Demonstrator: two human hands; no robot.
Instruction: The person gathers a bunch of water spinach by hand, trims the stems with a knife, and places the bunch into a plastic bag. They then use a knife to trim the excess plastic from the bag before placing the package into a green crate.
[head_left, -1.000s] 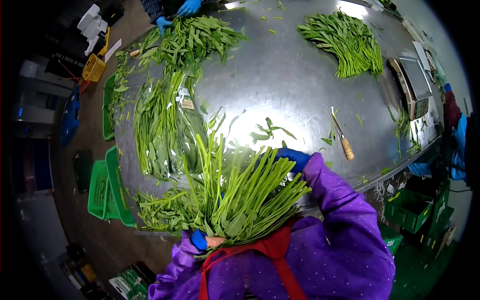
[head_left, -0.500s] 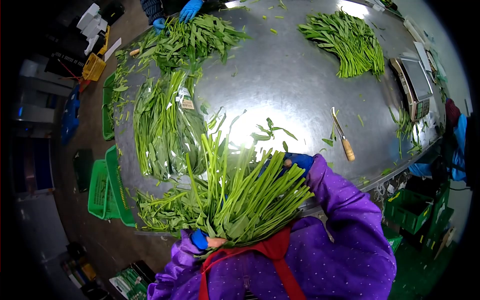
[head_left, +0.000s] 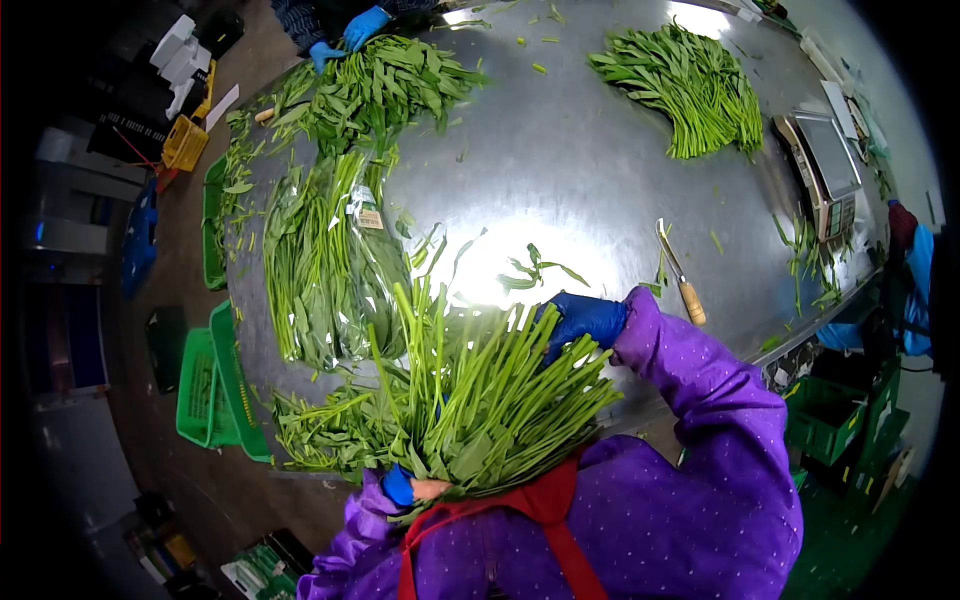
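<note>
A large bunch of water spinach leans against my front, its cut stems fanning up and to the right. My left hand, in a blue glove with bare fingertips showing, is wrapped round the leafy lower end. At the upper right of the bunch, my right hand, also blue-gloved, is closed at the stem ends; its fingertips are partly hidden behind the stems. Beyond the bunch, loose leaves lie on the metal table. A sickle-like knife with a wooden handle rests to the right of my right hand.
Bagged water spinach lies at left. A co-worker's blue-gloved hands touch a leafy pile at the far left. Another pile lies at the far right, near a scale. Green baskets stand beyond the left edge.
My right hand has shifted slightly up and left at the stem ends, and more of its back shows. My left hand keeps its hold. The co-worker's hands have moved slightly left.
</note>
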